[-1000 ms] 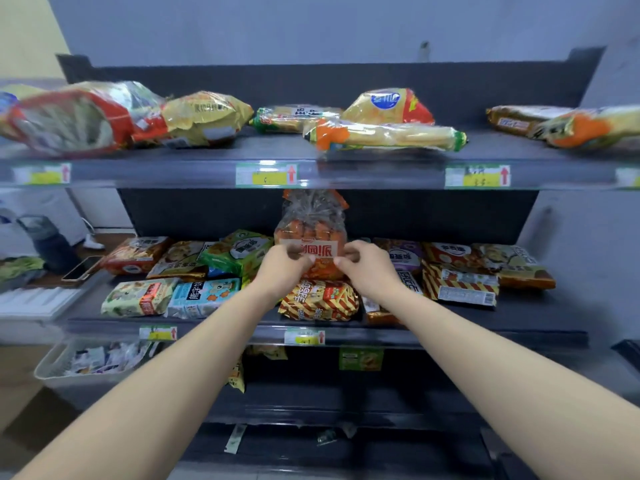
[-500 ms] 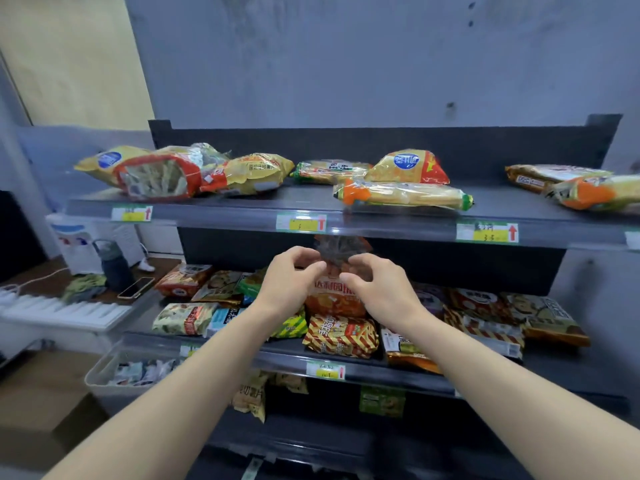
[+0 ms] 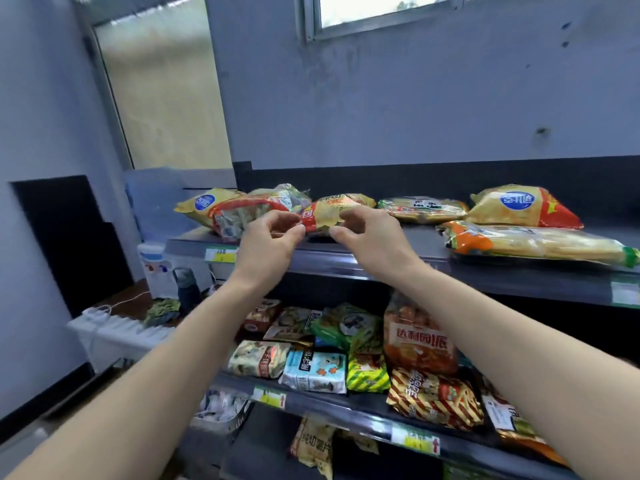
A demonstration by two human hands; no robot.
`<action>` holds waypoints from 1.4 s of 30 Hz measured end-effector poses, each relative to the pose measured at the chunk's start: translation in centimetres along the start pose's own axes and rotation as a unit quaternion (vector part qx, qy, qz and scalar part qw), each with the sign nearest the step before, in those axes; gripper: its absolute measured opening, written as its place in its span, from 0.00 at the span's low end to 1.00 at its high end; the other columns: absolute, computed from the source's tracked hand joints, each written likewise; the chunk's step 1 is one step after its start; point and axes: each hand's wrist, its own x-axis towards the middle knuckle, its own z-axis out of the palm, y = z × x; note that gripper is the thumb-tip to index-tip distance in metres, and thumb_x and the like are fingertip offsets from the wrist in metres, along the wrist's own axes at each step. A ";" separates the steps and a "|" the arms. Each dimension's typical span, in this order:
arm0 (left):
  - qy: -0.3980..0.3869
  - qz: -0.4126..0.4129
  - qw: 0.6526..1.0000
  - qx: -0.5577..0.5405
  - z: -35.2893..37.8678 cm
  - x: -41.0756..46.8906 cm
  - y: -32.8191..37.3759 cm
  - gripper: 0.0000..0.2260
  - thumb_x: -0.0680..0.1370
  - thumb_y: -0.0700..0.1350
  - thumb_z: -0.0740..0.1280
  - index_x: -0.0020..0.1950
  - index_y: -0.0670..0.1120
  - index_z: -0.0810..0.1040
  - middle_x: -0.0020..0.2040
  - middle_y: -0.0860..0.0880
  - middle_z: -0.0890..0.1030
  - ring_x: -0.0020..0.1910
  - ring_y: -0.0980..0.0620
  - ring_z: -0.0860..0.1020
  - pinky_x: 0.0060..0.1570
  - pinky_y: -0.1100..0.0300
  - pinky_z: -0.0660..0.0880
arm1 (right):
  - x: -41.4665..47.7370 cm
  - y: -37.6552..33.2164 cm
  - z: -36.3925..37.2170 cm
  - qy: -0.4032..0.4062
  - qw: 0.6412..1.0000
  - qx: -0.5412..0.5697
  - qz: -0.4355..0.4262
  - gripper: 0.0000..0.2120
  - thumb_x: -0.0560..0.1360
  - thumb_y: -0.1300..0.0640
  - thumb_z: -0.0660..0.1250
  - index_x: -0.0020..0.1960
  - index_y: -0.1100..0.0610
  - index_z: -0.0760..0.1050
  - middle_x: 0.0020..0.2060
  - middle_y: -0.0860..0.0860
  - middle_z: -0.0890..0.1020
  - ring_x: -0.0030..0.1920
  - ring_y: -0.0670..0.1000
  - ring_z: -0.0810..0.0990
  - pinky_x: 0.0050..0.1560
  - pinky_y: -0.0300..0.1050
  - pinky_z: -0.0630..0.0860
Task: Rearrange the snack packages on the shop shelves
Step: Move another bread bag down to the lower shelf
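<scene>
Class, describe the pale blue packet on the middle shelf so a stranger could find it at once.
Find the middle shelf, under the top one. At its front edge, the blue packet lies between a beige packet and a yellow-green packet. It is the only pale blue one there.

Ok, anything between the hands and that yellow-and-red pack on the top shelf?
Nothing visible. The left hand and right hand are directly before the yellow-and-red pack; only a red-edged bag crowds its left end. Contact cannot be told.

A shop: price-tagged shelves (image 3: 346, 261) stocked with snack packages (image 3: 420, 336).
</scene>
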 end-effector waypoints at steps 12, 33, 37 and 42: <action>0.040 -0.129 0.983 0.124 -9.2 14.0 -8.3 0.07 0.79 0.46 0.63 0.47 0.43 0.75 0.46 0.44 0.78 0.39 0.50 0.76 0.40 0.55 0.73 | 12.3 -4.7 9.7 -0.087 0.967 0.097 0.219 0.19 0.77 0.45 0.63 0.53 0.63 0.75 0.45 0.54 0.80 0.46 0.55 0.80 0.47 0.53 0.81; -0.002 -0.287 0.953 -0.096 -7.4 17.3 -12.1 0.21 0.77 0.50 0.66 0.62 0.37 0.68 0.48 0.41 0.77 0.38 0.45 0.78 0.26 0.55 0.75 | 15.1 -3.7 13.3 -0.058 0.920 0.164 0.351 0.23 0.75 0.45 0.66 0.61 0.60 0.70 0.48 0.57 0.82 0.43 0.56 0.82 0.38 0.50 0.81; 0.001 -0.268 0.955 -0.126 -7.0 16.8 -11.9 0.16 0.77 0.49 0.67 0.57 0.40 0.69 0.51 0.40 0.77 0.44 0.42 0.78 0.29 0.55 0.76 | 14.5 -3.5 13.0 -0.007 0.901 0.254 0.351 0.20 0.73 0.54 0.71 0.59 0.61 0.69 0.42 0.56 0.81 0.34 0.52 0.81 0.21 0.41 0.75; 0.005 -0.244 0.952 -0.184 -6.3 16.5 -11.7 0.11 0.76 0.47 0.68 0.51 0.41 0.70 0.53 0.41 0.78 0.46 0.46 0.79 0.35 0.53 0.79 | 14.1 -2.9 12.4 0.026 0.900 0.285 0.328 0.18 0.71 0.58 0.73 0.56 0.62 0.71 0.45 0.57 0.82 0.38 0.53 0.83 0.33 0.46 0.81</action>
